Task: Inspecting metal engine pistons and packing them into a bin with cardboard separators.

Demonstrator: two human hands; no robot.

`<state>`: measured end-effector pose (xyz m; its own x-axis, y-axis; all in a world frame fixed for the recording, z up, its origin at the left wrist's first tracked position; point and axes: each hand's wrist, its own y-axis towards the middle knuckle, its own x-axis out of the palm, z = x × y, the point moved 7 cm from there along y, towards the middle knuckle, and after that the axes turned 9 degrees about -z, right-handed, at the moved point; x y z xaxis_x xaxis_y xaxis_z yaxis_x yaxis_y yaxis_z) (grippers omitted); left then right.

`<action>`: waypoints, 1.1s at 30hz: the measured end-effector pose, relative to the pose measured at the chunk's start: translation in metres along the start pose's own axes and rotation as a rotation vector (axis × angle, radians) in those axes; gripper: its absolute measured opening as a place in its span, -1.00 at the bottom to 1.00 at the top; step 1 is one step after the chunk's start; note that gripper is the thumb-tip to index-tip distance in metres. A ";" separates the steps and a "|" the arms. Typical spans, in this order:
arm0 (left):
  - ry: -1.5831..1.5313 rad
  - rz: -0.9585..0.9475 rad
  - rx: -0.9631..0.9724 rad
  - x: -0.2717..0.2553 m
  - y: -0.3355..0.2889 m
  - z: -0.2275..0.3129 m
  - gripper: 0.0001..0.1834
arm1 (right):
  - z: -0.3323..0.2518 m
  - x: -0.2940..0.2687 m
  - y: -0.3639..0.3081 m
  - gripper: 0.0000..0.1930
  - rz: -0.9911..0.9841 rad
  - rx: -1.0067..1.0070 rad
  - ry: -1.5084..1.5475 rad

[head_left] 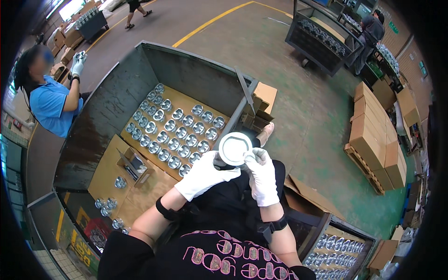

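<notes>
Between my two gloved hands is a shiny metal piston [234, 149], its round, pale top face turned up toward me. My left hand [205, 175] grips its left and lower edge, with the thumb stretched below it. On the other side, my right hand [262, 176] pinches the rim with thumb and fingers. Both gloves are white. Just past my left hand, rows of similar pistons [181, 132] stand on a brown cardboard sheet [133, 135] inside a large grey metal bin [189, 67].
A small open box [135, 167] with tools stands on cardboard at left, near a few loose pistons [120, 182]. A second bin of pistons [338, 245] is at lower right. Stacked cartons [373, 133] rest on a pallet. A co-worker in blue [53, 100] stands left, holding a part.
</notes>
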<state>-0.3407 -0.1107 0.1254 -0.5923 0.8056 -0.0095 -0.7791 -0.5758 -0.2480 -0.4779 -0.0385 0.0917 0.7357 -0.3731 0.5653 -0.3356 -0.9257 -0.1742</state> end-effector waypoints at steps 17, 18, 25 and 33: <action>-0.444 -0.211 -0.110 0.012 0.006 -0.017 -0.17 | -0.026 -0.008 0.002 -0.79 -0.143 0.002 -0.338; -0.453 -0.210 -0.113 0.013 0.006 -0.017 -0.19 | -0.023 -0.008 0.003 -0.79 -0.146 0.031 -0.333; -0.389 -0.191 -0.101 0.013 0.010 -0.016 -0.31 | -0.021 -0.004 0.000 -0.81 -0.155 0.031 -0.384; -0.586 -0.222 -0.197 0.015 0.013 -0.027 -0.49 | -0.015 -0.005 0.003 -0.76 -0.227 0.084 -0.416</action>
<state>-0.3546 -0.1022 0.0963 -0.4791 0.6606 0.5780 -0.8765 -0.3238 -0.3563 -0.4914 -0.0381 0.1001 0.9636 -0.1379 0.2290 -0.1032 -0.9821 -0.1575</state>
